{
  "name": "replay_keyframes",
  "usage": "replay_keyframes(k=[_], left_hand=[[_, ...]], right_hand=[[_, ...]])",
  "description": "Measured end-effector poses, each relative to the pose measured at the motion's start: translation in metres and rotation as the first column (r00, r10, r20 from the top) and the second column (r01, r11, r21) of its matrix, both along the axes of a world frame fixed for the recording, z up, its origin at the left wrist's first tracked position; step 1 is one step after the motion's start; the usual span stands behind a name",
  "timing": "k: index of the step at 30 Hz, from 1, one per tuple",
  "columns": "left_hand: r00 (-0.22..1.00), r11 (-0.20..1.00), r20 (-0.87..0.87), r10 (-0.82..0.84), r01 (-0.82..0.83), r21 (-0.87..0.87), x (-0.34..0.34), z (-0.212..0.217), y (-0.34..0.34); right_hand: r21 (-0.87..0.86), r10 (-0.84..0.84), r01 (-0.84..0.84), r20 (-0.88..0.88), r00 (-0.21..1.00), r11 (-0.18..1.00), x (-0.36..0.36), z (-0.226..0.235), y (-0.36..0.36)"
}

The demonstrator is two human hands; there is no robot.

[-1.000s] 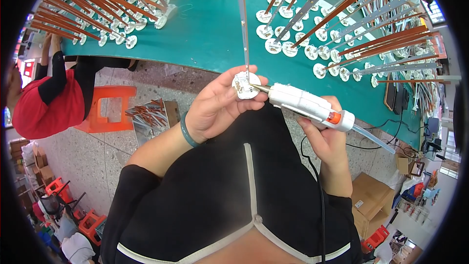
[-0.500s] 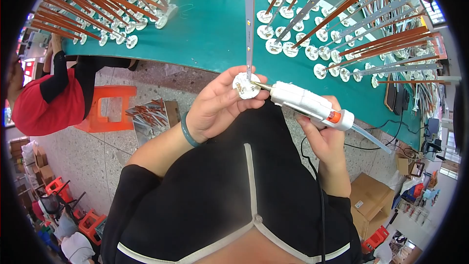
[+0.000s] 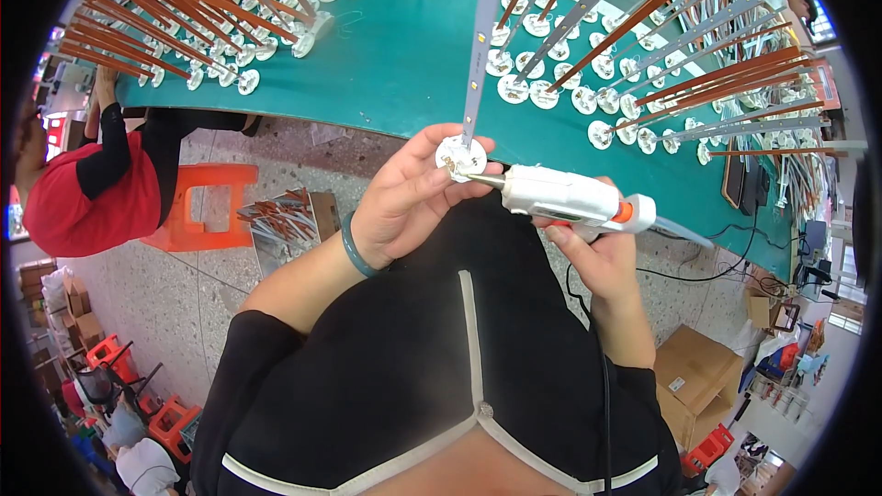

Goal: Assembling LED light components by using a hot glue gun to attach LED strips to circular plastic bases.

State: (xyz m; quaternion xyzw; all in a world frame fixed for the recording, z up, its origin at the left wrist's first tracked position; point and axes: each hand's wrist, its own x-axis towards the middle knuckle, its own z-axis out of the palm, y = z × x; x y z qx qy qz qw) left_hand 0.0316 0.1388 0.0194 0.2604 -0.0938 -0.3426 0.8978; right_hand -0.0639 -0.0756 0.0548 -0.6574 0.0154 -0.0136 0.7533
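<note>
Between the thumb and fingers of my left hand [image 3: 401,207] is a round white base [image 3: 461,159], with an upright LED strip [image 3: 480,55] rising from it. My right hand [image 3: 602,262] is wrapped round a white hot glue gun [image 3: 562,195] with an orange part at its rear. A clear glue stick [image 3: 684,231] pokes out of the back end. The metal nozzle [image 3: 485,179] meets the lower right of the base, close to my left fingertips. The fingers under the gun are partly hidden.
Across the green table [image 3: 386,64] stand many similar strips on white bases, crowded at left [image 3: 248,82] and right [image 3: 544,94]. A co-worker in red [image 3: 92,193] sits at left by an orange stool [image 3: 207,211]. A black cord [image 3: 602,386] hangs beside my right arm. A cardboard box [image 3: 694,377] sits lower right.
The glue gun has turned nearer to level, its nozzle shifting from the base's upper right to its lower right. The strip in my left hand now leans slightly to the right.
</note>
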Motion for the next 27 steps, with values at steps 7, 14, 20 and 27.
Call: replay_keyframes(k=[7,14,20,27], left_hand=[[0.991,0.991,0.123,0.062,-0.075,0.112,0.018,-0.009,0.010],[0.931,0.938,0.336,0.144,-0.237,0.254,0.091,-0.013,0.008],[0.921,0.909,0.361,0.149,-0.271,0.316,0.135,-0.017,-0.014],[0.878,0.801,0.461,0.125,-0.364,0.475,0.174,-0.034,-0.044]], right_hand=[[0.206,-0.006,0.004,0.007,1.000,0.978,0.000,-0.037,-0.021],[0.208,-0.142,0.134,0.025,0.990,0.969,-0.010,-0.051,-0.038],[0.226,-0.214,0.195,0.066,0.975,0.955,-0.017,-0.061,-0.050],[0.236,-0.285,0.261,0.074,0.956,0.936,-0.017,-0.070,-0.066]])
